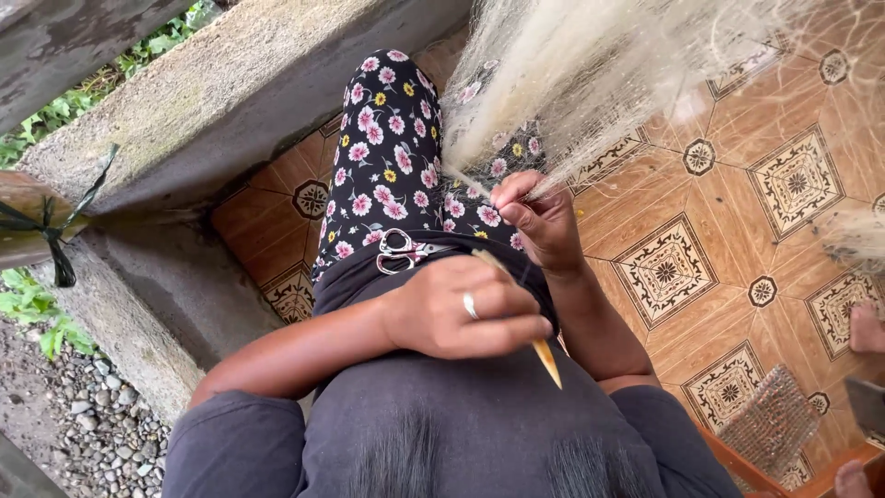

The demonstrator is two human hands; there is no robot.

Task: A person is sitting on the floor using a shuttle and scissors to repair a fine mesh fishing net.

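Note:
My left hand (466, 314), with a ring on one finger, is closed around a yellow netting needle (548, 362); the needle's pointed end sticks out below the fist. My right hand (542, 219) pinches a strand of a pale, fine fishing net (572, 74) that hangs in a bundle from above. Both hands are held over my lap, a short way apart. Small scissors (404, 251) with silver handles lie on my lap, just above my left hand. I wear flowered leggings (383, 138) and a dark top.
A concrete ledge (212, 101) runs along the left, with gravel (92, 424) and plants beyond it. Patterned brown floor tiles (737, 203) spread to the right. Another person's foot (867, 327) shows at the right edge, with a glittery item (770, 424) nearby.

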